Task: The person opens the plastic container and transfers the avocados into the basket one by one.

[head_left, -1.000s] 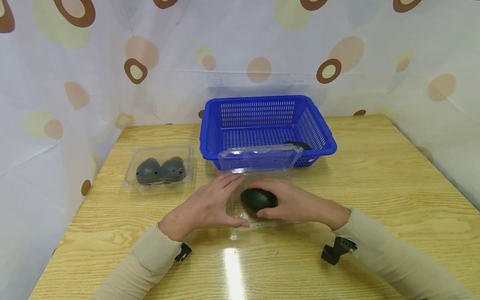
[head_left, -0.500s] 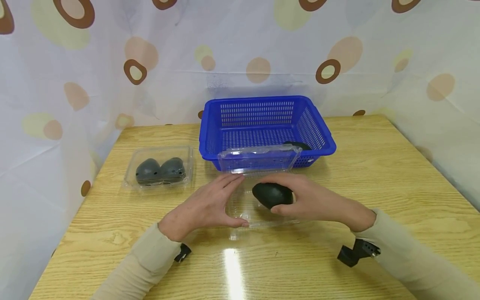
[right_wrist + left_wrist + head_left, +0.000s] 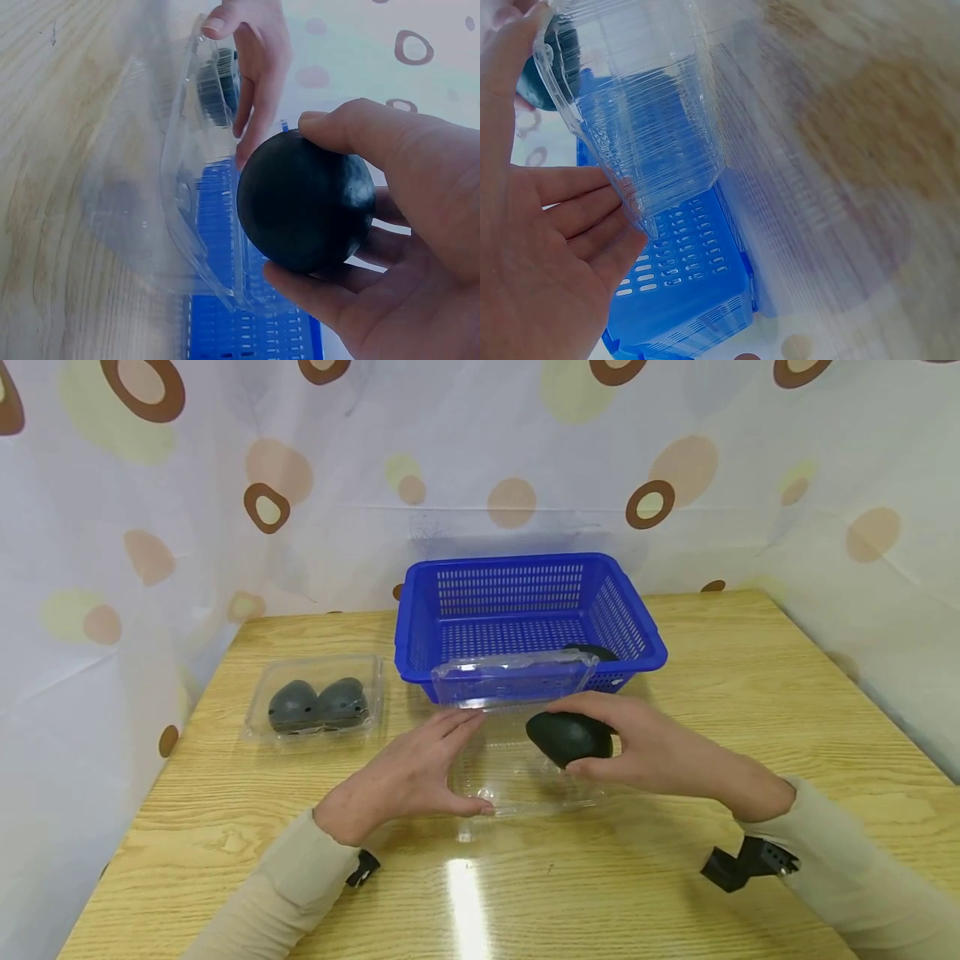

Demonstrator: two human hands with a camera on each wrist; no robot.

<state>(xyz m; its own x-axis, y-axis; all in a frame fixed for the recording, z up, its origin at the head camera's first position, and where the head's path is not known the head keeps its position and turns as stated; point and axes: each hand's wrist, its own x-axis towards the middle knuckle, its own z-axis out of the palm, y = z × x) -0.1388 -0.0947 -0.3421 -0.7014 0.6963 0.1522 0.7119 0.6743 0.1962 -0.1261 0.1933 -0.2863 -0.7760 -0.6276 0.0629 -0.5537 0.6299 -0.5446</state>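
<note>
My right hand (image 3: 645, 747) holds a dark green avocado (image 3: 570, 737) with thumb and fingers, over the right part of a clear plastic clamshell box (image 3: 502, 777). Its rounded end faces the right wrist view, where the avocado (image 3: 304, 202) hides part of the fingers. The box's lid (image 3: 517, 677) stands raised at the back, overlapping the basket. At the box's left end, my left hand (image 3: 408, 768) holds the rim, thumb at the front corner and fingers at the back one. In the left wrist view, the fingers of the left hand (image 3: 562, 247) lie along the ribbed plastic.
A blue perforated basket (image 3: 652, 656) stands behind the box, with another avocado (image 3: 592, 652) partly hidden behind its front wall. To the left, a clear clamshell box (image 3: 258, 693) with its lid down contains two avocados (image 3: 341, 702). A patterned cloth (image 3: 510, 460) hangs behind the wooden table (image 3: 600, 885).
The right hand has moved right and slightly up with the avocado, from the middle of the box toward its right side. The left hand stays at the box's left end.
</note>
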